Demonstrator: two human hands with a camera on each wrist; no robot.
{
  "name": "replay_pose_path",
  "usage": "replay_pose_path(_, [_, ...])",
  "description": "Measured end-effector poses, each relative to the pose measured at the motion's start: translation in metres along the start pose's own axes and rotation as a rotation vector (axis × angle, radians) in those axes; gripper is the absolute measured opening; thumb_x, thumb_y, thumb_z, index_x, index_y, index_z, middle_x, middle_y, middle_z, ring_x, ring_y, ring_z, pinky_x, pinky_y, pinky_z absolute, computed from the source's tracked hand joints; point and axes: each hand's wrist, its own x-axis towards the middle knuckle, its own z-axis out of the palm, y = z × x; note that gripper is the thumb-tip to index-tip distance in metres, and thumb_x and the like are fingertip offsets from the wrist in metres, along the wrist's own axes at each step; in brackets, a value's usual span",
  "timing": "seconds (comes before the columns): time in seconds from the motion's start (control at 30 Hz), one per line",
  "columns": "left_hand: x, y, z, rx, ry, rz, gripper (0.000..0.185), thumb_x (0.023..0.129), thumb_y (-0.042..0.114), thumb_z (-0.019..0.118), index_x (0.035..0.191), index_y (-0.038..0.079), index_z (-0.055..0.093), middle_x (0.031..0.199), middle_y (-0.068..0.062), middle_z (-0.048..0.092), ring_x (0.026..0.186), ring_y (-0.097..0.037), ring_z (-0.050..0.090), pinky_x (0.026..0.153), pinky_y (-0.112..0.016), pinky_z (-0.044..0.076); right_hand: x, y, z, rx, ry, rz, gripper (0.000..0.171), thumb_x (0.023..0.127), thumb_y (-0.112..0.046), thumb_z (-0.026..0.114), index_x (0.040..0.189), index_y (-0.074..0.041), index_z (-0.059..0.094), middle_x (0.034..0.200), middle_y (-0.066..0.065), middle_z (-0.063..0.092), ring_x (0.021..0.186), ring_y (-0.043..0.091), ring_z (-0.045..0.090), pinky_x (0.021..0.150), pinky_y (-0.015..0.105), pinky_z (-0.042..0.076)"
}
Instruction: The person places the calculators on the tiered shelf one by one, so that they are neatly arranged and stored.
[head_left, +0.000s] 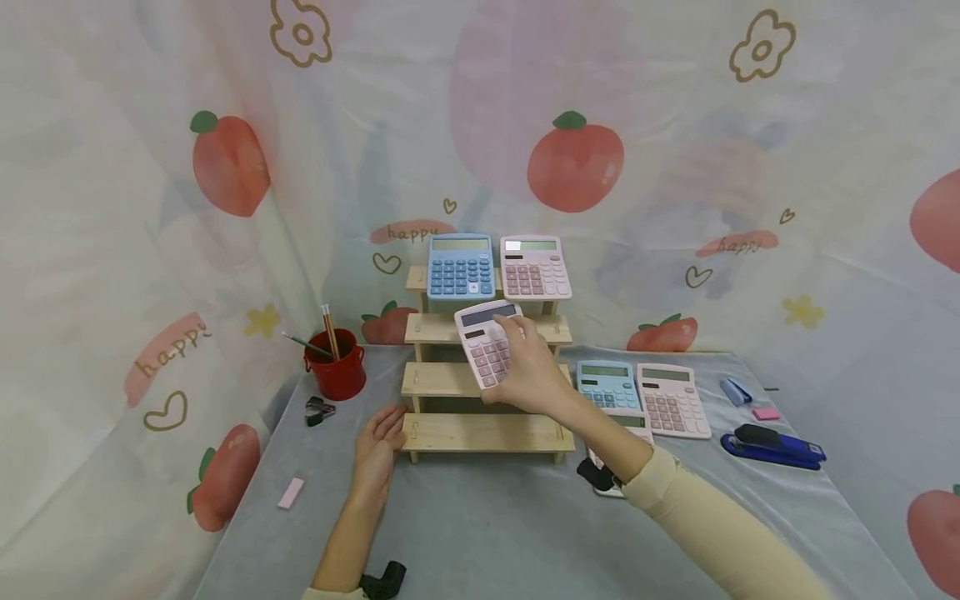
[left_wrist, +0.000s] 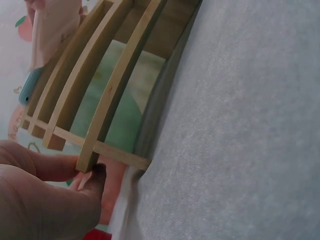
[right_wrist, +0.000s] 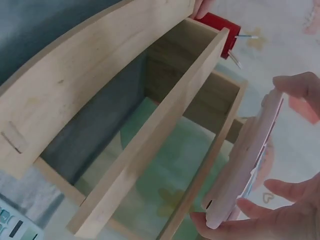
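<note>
My right hand (head_left: 528,367) grips a pink calculator (head_left: 487,342) by its right edge and holds it tilted in front of the middle steps of a wooden stepped rack (head_left: 480,433). In the right wrist view the pink calculator (right_wrist: 247,160) shows edge-on between my thumb and fingers, just above the rack (right_wrist: 100,100). My left hand (head_left: 378,442) rests with straight fingers against the left end of the rack's lowest step; its fingertips (left_wrist: 90,177) touch the step's corner. A blue calculator (head_left: 461,267) and a pink one (head_left: 534,267) stand on the top step.
A red cup (head_left: 336,367) with pencils stands left of the rack, a black clip (head_left: 318,408) beside it. To the right lie a blue calculator (head_left: 607,385), a pink calculator (head_left: 672,400), a blue stapler (head_left: 772,446) and small erasers. A pink eraser (head_left: 291,492) lies front left.
</note>
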Motion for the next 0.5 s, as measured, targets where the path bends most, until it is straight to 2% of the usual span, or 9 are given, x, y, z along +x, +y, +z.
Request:
replay_pose_path(0.13, [0.001,-0.003,0.000,-0.002,0.009,0.002,0.060,0.098,-0.014,0.050,0.155,-0.006,0.035,0.157,-0.023,0.046,0.147,-0.033,0.044,0.108,-0.029,0.048,0.011,-0.007,0.006,-0.010,-0.007,0.017,0.121,0.056,-0.030,0.100,0.158,-0.011,0.037,0.156,0.021,0.035,0.127,0.044,0.050,0.102,0.057,0.048])
replay_pose_path(0.33, [0.001,-0.002,0.000,0.006,0.014,0.010,0.059,0.098,-0.014,0.050,0.154,-0.006,0.036,0.157,-0.024,0.046,0.147,-0.033,0.044,0.113,-0.037,0.044,0.025,-0.016,0.018,-0.028,0.008,0.053,0.118,0.059,-0.036,0.097,0.158,-0.010,0.038,0.157,0.022,0.035,0.128,0.044,0.052,0.099,0.055,0.052])
replay_pose_path(0.5, [0.000,0.000,0.001,0.009,0.022,0.003,0.058,0.098,-0.014,0.050,0.153,-0.006,0.037,0.156,-0.024,0.047,0.146,-0.033,0.044,0.115,-0.040,0.042,0.037,-0.021,0.030,-0.069,0.046,0.053,0.113,0.063,-0.042,0.095,0.155,-0.008,0.040,0.154,0.024,0.038,0.133,0.043,0.050,0.106,0.056,0.048])
